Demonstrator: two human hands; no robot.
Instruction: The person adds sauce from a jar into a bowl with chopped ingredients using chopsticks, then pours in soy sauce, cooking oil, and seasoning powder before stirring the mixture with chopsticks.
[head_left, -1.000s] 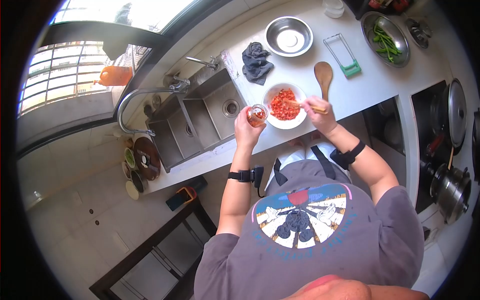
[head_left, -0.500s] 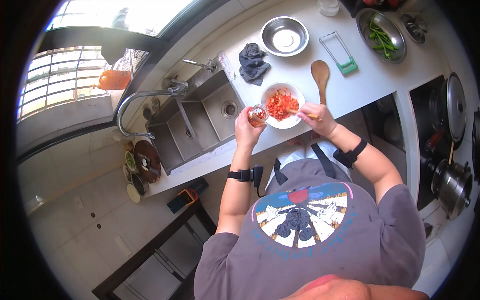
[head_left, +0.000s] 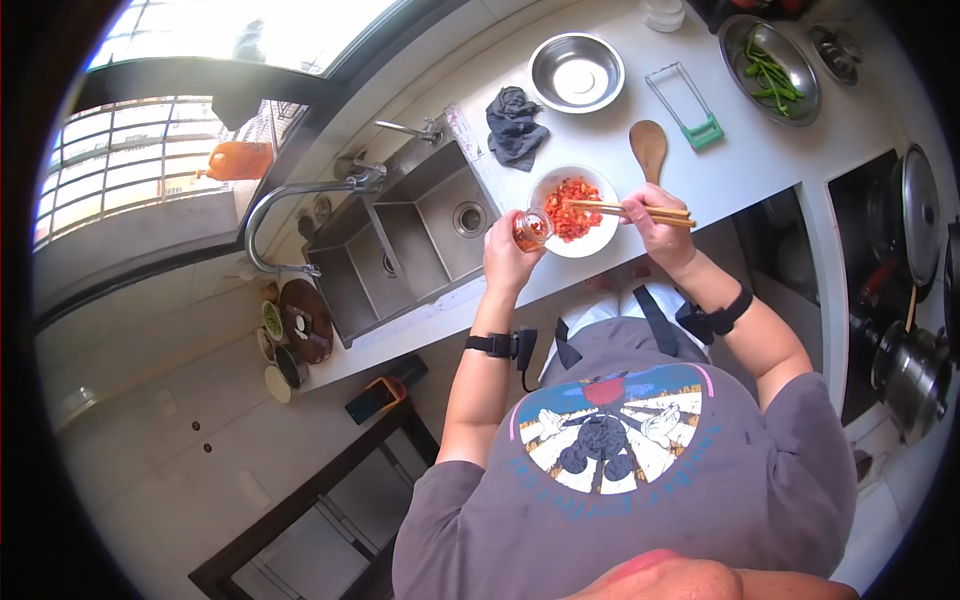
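The left hand (head_left: 508, 258) curls its fingers around a small clear glass jar (head_left: 532, 231) containing red bits, tilted with its mouth towards a round white bowl (head_left: 592, 246); whether jar and rim touch, I cannot tell. Chopped red pieces (head_left: 573, 224) lie in that bowl, on the white counter (head_left: 715, 180). The right hand (head_left: 656, 226) is closed on 2 slim wooden chopsticks (head_left: 672, 213), their tips over the pieces; contact there is unclear. A brown wooden spoon (head_left: 648, 146) lies just beyond.

The step in hand looks like gathering pieces with the chopsticks, the jar kept close. The next move calls for a firm pinch and a steady jar.
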